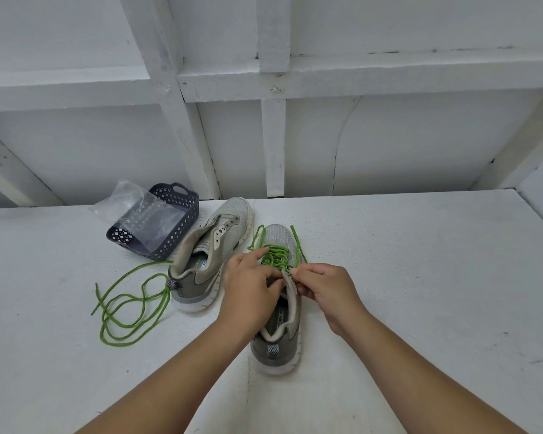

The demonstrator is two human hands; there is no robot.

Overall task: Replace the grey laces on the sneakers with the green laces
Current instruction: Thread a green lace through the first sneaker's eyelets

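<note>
Here, near sneaker (278, 308): it stands heel toward the person and toe away, so the eyelet rows face up between both hands; this looks like the shoe being laced now.
Green lace in the near sneaker (275, 256): already crossed through the lower eyelets, with 2 loose ends trailing past the toe, 1 on each side; the upper eyelets seem to be the ones left.
Left hand (250, 286): fingers curled over the left side of the tongue and lacing, fingertips touching the green crossings; it appears to steady the upper, but whether it pinches a lace end I cannot tell.
Right hand (322, 288): closed in a pinch at the top right eyelet edge, gripping what seems to be the lace there; the exact strand is hidden by the fingers.
Far sneaker (212, 255): set just beside and behind the first, tilted left, with no lace in its eyelets, so it likely waits its turn.
Second green lace (129, 305): lying loose in loops on the white surface (420, 277), left of the far sneaker and touching its heel, within easy reach for shoe 2.
Dark basket (166, 220): behind the loose lace, with a clear plastic bag (138, 211) lying in and over it; grey laces are not visible anywhere.
</note>
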